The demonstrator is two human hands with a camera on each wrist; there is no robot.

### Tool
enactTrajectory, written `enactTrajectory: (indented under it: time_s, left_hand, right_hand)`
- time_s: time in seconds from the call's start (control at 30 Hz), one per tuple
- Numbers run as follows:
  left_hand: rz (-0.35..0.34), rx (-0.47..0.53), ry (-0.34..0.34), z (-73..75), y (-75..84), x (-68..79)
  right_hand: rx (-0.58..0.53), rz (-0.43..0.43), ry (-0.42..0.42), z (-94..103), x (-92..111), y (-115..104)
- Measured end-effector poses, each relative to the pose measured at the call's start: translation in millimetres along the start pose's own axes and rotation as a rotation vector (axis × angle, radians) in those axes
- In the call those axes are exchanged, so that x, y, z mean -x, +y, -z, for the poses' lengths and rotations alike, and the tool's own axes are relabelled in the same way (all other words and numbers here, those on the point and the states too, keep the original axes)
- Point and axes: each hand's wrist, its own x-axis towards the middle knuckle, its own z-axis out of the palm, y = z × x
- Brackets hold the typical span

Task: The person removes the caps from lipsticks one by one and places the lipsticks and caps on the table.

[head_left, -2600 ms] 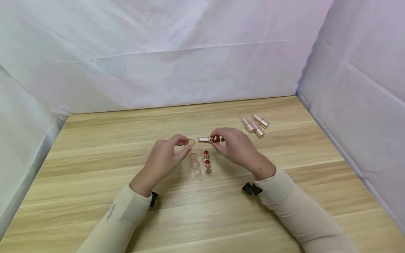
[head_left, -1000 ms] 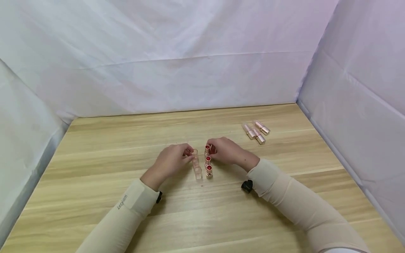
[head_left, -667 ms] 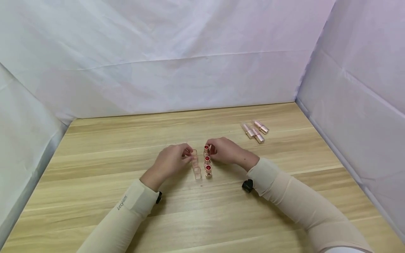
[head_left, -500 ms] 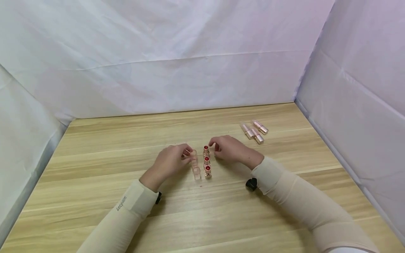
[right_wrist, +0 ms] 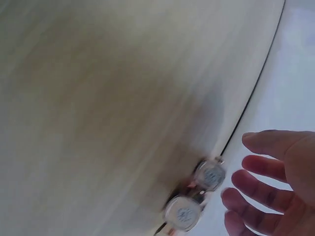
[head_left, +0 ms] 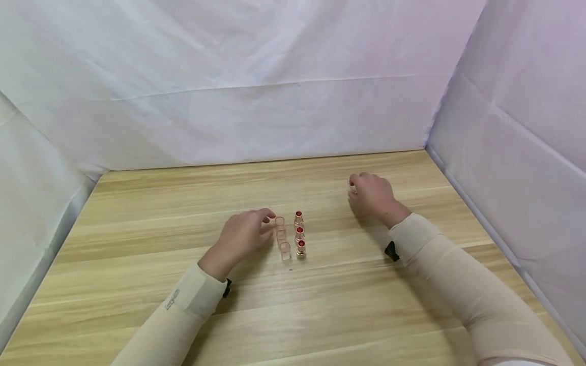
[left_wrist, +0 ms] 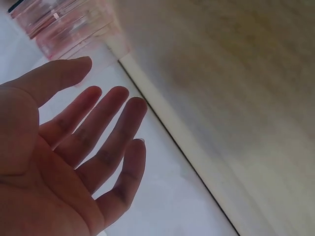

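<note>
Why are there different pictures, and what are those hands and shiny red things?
There's no robot here: these are a person's own left hand and right hand. The widest picture comes from a head camera, looking down. The other two come from small cameras worn on the wrists, so each shows one hand up close.

On the wooden table stand three red-tipped tubes that look like lipsticks, next to a row of clear caps. The left hand is beside the caps. The right hand is near more tubes. Neither hand grips anything.
</note>
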Motion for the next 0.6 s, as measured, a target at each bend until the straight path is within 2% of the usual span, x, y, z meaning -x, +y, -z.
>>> enactTrajectory:
  time_s: [0.23,0.43,0.6]
  left_hand:
    - [-0.019,-0.028,0.054,5.2,1.6,6.2]
    - [-0.018,-0.001,0.056,2.1,5.7,11.3]
    - [-0.023,-0.002,0.087,-1.0,8.3,15.4]
  right_hand:
    - [0.028,-0.030,0.051,-4.3,-1,11]
    - [0.044,-0.061,0.030,-2.9,0,17]
    - [0.074,-0.069,0.002,-0.8,3,20]
